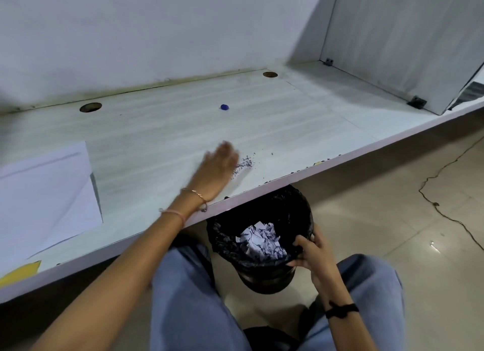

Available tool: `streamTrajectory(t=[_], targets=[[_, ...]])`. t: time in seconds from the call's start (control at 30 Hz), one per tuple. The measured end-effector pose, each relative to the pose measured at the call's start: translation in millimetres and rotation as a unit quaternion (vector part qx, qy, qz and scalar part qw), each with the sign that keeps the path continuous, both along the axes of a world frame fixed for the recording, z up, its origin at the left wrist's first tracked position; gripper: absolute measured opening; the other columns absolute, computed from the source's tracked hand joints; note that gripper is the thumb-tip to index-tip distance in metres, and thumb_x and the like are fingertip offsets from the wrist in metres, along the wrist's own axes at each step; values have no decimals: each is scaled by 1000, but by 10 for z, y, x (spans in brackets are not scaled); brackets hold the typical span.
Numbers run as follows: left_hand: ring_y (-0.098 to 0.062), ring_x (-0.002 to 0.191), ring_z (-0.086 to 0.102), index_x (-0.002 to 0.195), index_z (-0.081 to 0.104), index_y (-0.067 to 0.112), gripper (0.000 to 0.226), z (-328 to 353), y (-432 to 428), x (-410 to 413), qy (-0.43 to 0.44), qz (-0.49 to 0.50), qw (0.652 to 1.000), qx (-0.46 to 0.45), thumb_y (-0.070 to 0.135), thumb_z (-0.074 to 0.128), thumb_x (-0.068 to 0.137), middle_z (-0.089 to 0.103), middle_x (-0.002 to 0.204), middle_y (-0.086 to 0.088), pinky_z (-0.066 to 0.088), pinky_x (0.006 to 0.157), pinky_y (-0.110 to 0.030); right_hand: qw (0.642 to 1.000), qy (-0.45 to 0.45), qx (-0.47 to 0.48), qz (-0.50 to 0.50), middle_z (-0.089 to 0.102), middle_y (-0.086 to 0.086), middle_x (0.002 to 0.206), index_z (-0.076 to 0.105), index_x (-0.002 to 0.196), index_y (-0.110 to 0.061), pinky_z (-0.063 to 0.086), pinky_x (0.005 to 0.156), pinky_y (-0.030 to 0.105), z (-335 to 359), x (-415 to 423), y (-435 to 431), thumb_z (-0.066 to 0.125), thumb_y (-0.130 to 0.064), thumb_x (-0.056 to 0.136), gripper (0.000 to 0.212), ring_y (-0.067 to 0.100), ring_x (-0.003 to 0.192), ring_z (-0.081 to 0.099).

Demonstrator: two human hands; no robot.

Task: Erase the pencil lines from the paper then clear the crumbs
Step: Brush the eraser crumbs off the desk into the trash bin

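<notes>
We are at the clearing step. The paper [44,193] lies flat at the left of the desk [157,130], well apart from the work area. No pencil lines can be made out on it, so we judge erasing to be finished.

The left hand [217,167] rests on the desk with the fingers extended, holding nothing; motion blur hides finer detail. The crumbs [245,164] lie in a small dark scatter near the front edge, just beside its fingertips. The hand sits on the far side of the scatter from the bin, so a sweep would carry the crumbs toward the edge and not across the desk.

The right hand [314,251] grasps the rim of the bin [288,209], fingers curled over it. We hold the bin below the desk edge, roughly under the scatter, so that swept crumbs fall into it and not onto the floor [392,193]. Crumpled paper [259,240] already lies inside.

More dark specks [293,173] sit along the front edge itself, right of the scatter. We judge that these need a pass of their own. A small blue object [224,106], possibly the eraser, lies further back, apart from both hands. A yellow sheet [21,273] shows at the near left corner.

Risk: the specks spread wider than the bin mouth. A fast sweep may throw crumbs past the rim, so we recommend short strokes aimed at the bin.
</notes>
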State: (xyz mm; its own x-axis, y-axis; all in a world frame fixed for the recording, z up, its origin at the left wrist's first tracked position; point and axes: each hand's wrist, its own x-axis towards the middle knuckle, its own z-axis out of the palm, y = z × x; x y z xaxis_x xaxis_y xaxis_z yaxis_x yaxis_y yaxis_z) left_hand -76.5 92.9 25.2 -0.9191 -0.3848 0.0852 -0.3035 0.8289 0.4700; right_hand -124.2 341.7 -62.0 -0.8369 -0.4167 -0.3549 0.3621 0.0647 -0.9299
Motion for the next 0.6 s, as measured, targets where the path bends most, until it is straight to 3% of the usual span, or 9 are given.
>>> streamTrajectory(t=[0.03, 0.1, 0.17, 0.3, 0.4, 0.47, 0.53, 0.6], targets=[[-29, 151, 6, 152, 19, 0, 52, 8, -160, 53, -3, 48, 998, -30, 26, 20, 108, 11, 162, -18, 5, 121, -42, 1000, 1, 0, 1, 59, 8, 87, 54, 124, -20, 54, 43, 28, 3, -4, 10, 48, 6, 91, 42, 25, 65, 58], [-32, 150, 1, 154, 16, 5, 49, -91, -610, 128, -96, 119, 983, -98, 19, 17, 107, 6, 161, -22, 9, 119, -51, 1000, 1, 4, 3, 61, 6, 88, 53, 125, -21, 54, 43, 27, 4, -7, 25, 48, 6, 92, 43, 23, 64, 60], [-36, 149, 2, 152, 15, 6, 52, -207, -862, 123, -146, 157, 971, -109, 26, 13, 105, 7, 160, -24, 14, 117, -55, 1000, 2, 6, 0, 61, 7, 90, 52, 128, -21, 54, 43, 28, -8, -8, 38, 48, 6, 92, 45, 24, 66, 61], [-39, 146, 17, 145, 29, 0, 51, -251, -339, -272, -88, 11, 988, -128, 26, 16, 103, 22, 154, -26, 23, 115, -47, 1000, 5, 15, -4, 60, 5, 90, 49, 134, -19, 54, 44, 27, -15, -40, 63, 47, 4, 94, 46, 21, 64, 62], [-25, 151, 3, 153, 11, 1, 67, -191, 255, -447, -110, -65, 989, -74, 38, -3, 100, 5, 163, -18, 8, 123, -37, 1000, 8, 19, -7, 58, 6, 85, 49, 132, -17, 54, 43, 28, -10, -64, 99, 47, 4, 94, 43, 19, 58, 61], [-16, 151, -6, 155, -1, 5, 60, -121, 440, -394, -105, -137, 985, -7, 38, 3, 105, -7, 164, -10, -3, 122, -29, 1000, 15, 19, -13, 58, 7, 85, 50, 131, -17, 54, 43, 28, -20, -83, 137, 47, 4, 94, 44, 19, 59, 59], [-18, 151, -6, 154, 1, 3, 55, 21, 406, -274, -37, -114, 992, 36, 31, 12, 108, -6, 163, -10, -5, 120, -31, 999, 18, 20, -19, 58, 7, 85, 50, 132, -20, 54, 44, 28, -35, -102, 165, 47, 3, 94, 45, 20, 58, 56], [-23, 151, -3, 154, 6, 1, 53, 76, 89, -239, -6, -25, 1000, 7, 26, 16, 108, -2, 163, -13, -2, 120, -37, 999, 20, 24, -23, 57, 5, 84, 49, 132, -21, 54, 44, 28, -51, -114, 168, 47, 4, 94, 45, 17, 54, 56]])
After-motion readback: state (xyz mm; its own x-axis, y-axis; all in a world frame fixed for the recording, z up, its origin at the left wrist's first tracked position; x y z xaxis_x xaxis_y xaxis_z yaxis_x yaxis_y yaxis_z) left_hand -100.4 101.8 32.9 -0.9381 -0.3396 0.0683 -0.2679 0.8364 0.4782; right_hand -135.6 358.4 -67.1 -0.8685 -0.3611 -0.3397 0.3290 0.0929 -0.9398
